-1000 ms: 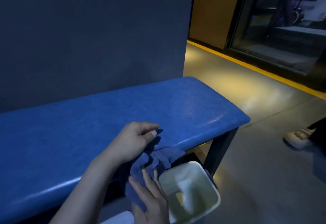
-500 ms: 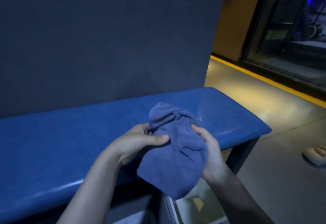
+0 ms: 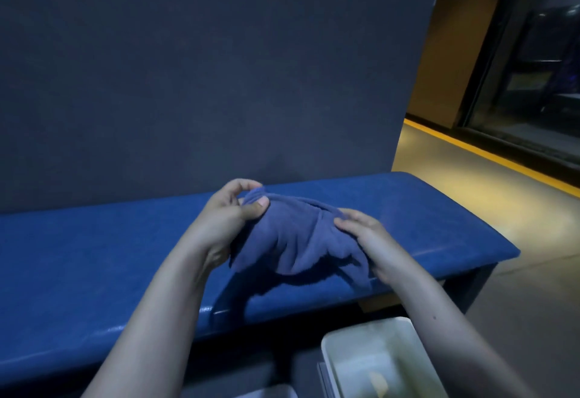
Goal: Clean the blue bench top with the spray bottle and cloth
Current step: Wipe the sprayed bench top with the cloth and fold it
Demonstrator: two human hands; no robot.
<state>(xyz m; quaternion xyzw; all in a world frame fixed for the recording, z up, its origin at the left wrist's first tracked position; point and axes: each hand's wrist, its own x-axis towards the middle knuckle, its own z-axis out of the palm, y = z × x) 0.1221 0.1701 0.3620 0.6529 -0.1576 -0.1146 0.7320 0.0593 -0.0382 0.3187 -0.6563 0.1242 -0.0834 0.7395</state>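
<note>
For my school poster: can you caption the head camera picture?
Two bare hands, left and right, hold a crumpled blue terry cloth above the glossy blue bench top.

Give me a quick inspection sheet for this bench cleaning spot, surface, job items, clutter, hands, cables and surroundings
Surface: blue bench top, glossy, no dirt visible in this dim light.
Job's things: blue cloth bunched, held just above the bench; spray bottle not seen.
Clutter: white bin on the floor in front of the bench; contents unclear.
Hands: left hand pinches the cloth's upper left end; right hand grips its right side.
Cables: nothing seen.
Surroundings: dark wall behind the bench; yellow floor stripe and glass partition to the right.
</note>
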